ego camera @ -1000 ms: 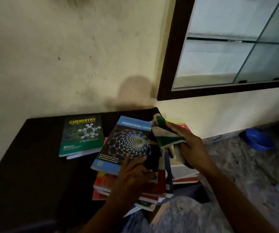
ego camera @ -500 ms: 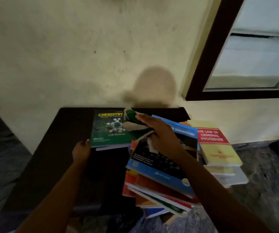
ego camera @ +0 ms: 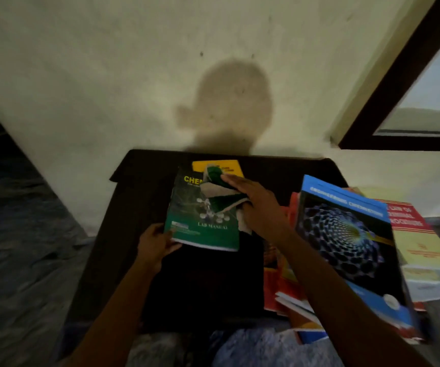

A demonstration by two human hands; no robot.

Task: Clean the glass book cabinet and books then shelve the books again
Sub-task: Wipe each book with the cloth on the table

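Wall (ego camera: 107,75): pale and stained, filling the upper part of the view, with a rounded shadow just above the table.
Table (ego camera: 134,207): a dark surface set against the wall, right in front of the person.
Cabinet (ego camera: 404,75): only its dark frame and a slice of glass show at the upper right, well apart from the books.
Book pile (ego camera: 282,287): red, orange and white-edged books stacked unevenly at the table's right side.
Blue book (ego camera: 351,242): on top of the pile, tilted, with a honeycomb spiral picture on its cover and a blue band across the top.
Law book (ego camera: 420,239): yellow with a red title band, on a separate small stack just to the right of the blue book.
Green book (ego camera: 205,229): a chemistry lab manual lying face up at the middle of the table, its far end over the yellow book.
Right hand (ego camera: 261,207): holds the cloth, with the fingers laid over it and pressing it onto the green book's cover.
Left hand (ego camera: 155,245): pinches the near left corner of the green book, thumb on the cover.
Cloth (ego camera: 218,192): green and white, bunched under the right hand on the upper part of the green book.
Yellow book (ego camera: 229,166): only its far edge shows beyond the green book.
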